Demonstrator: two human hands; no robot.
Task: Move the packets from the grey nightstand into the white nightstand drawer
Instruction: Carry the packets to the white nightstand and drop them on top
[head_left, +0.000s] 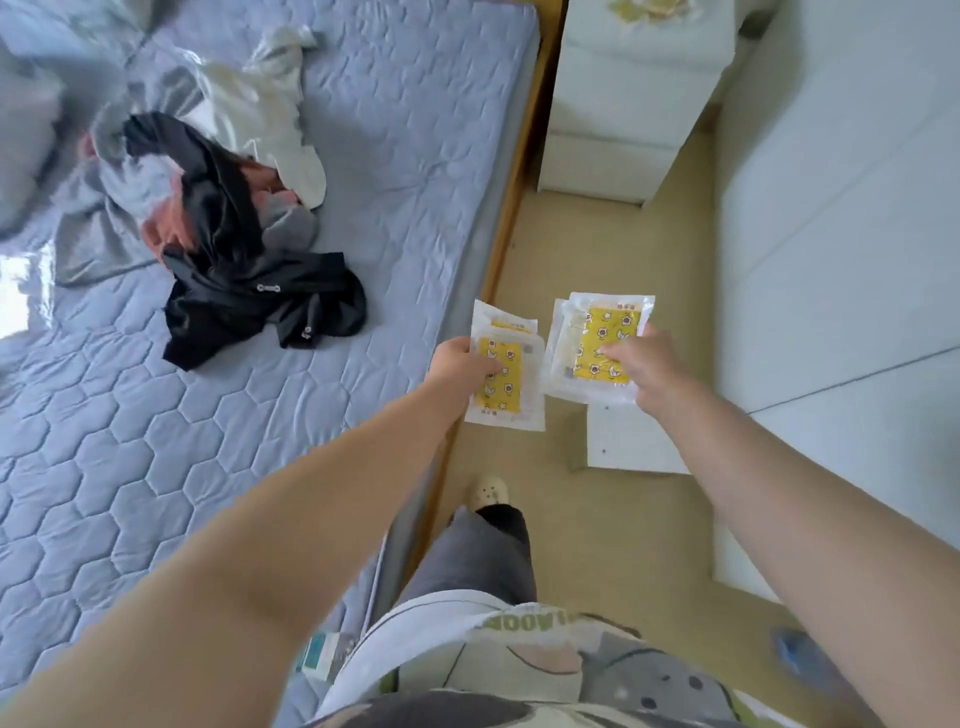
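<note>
Left grip (460, 361) holds yellow packets (508, 389) — right grip (643, 365) holds a second bunch (605, 332).

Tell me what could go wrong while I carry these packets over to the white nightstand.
1. The left hand and the right hand each pinch a loose fan of packets by one side, so some could slip to the floor.
2. Both hands are full and the drawers of the white nightstand look shut, so opening one may be awkward.
3. A white board lies on the floor ahead; you might trip on it.
</note>
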